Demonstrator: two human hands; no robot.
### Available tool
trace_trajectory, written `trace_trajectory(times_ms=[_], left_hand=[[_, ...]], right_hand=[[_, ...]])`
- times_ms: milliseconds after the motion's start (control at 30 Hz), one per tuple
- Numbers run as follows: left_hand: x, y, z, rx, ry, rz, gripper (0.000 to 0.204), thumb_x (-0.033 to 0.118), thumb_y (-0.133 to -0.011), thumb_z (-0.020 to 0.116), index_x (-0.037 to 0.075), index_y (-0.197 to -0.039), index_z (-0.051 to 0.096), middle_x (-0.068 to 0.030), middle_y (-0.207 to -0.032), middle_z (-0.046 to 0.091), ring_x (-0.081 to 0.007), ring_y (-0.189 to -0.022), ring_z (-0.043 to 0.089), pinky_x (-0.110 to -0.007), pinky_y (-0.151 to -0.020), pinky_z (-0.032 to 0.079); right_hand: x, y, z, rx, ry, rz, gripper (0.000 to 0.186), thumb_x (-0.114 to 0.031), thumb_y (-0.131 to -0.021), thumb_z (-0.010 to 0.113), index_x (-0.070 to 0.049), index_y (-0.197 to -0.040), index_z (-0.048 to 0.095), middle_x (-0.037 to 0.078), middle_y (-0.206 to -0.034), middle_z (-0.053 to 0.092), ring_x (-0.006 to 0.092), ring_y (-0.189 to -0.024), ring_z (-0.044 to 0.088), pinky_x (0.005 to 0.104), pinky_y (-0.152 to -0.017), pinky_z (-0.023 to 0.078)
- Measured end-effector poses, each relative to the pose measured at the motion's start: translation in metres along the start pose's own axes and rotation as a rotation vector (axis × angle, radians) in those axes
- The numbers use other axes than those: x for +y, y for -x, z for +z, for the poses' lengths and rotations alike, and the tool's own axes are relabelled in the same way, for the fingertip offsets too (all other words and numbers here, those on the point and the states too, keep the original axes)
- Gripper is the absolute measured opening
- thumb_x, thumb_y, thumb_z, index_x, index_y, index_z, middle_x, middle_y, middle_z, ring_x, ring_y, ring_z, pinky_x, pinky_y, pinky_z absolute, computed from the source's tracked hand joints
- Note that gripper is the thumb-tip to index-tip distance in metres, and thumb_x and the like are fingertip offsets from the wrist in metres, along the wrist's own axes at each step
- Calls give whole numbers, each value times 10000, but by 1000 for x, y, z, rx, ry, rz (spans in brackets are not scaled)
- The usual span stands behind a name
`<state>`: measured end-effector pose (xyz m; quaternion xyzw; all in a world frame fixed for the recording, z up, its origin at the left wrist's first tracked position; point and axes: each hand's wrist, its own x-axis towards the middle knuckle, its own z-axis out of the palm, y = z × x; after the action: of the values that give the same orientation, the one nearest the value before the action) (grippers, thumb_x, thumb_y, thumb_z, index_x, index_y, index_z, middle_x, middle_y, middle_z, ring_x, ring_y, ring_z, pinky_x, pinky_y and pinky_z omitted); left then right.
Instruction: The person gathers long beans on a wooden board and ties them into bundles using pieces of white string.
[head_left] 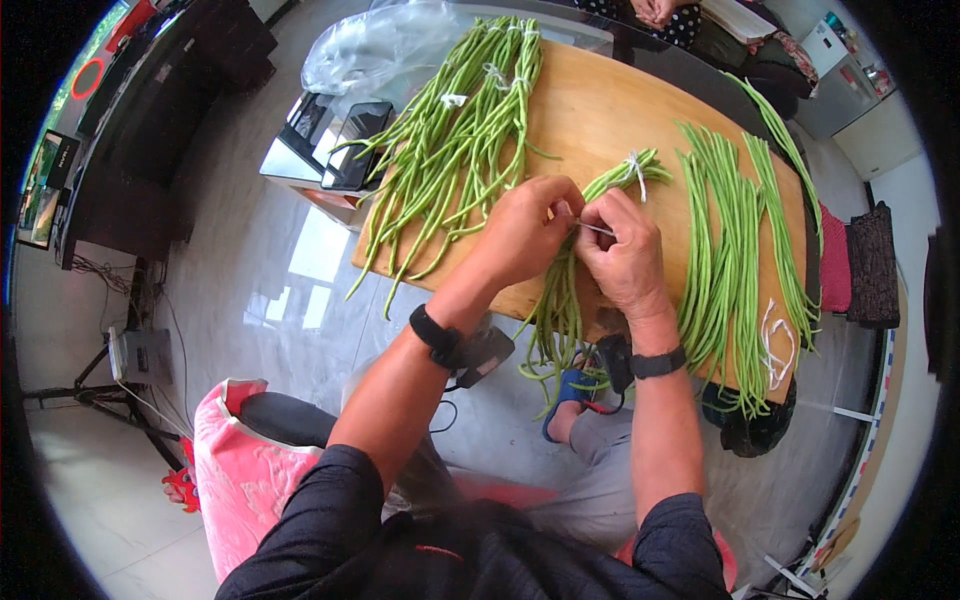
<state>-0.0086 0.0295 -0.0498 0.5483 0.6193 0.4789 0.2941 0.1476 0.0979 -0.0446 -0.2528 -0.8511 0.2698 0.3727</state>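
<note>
Bean bundle (562, 296), long and green, lies across the near edge of the wooden board (610, 100), its lower tails hanging past that edge. Nearest the body, to the left of the board and below it, is pink cloth (250, 455). Below the board's near edge a blue sandal (577, 382) shows on a foot. At that same edge come the left hand (540, 225) and the right hand (617, 245), a black band on each wrist. Both sit over the middle of the bundle, which passes beneath their fingers: its tails fall on the near side of the grip, and its far end, bound with a white tie (637, 170), reaches out beyond it. The left thumb and fingers are pressed together on a thin string (597, 229), which runs across to the right hand's pinching fingertips; the exact knot is too small to tell.

On the board's right side lie loose beans (720, 250) in long rows, with white cords (766, 328) near the corner. On its left side is a heap of beans (480, 130) tied in several places, some tips overhanging. Past the board's far left corner lies a clear plastic bag (375, 50). Beyond its far edge, another person's hands (655, 12) are clasped together.
</note>
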Motion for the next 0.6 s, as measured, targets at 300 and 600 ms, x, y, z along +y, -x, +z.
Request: trace_trajectory(times_ms=[300,600], left_hand=[[7,-3,-10,-130,89,-207,114,12,-903,666,-23,-1005,702,-51,-737,655,-107,-531,600,-284,-439,445],[3,-3,-10,-123,44,-175,133,23,-892,659,-36,-1003,704,-83,-741,684,-130,-556,618,-299,-477,475]], right_hand=[[0,9,4,24,-86,72,150,77,-843,675,-31,-921,607,98,-819,585,229,-697,629,344,-641,520],[4,9,0,32,-164,115,116,76,-850,716,10,-879,625,97,-824,613,192,-712,630,315,-658,520]])
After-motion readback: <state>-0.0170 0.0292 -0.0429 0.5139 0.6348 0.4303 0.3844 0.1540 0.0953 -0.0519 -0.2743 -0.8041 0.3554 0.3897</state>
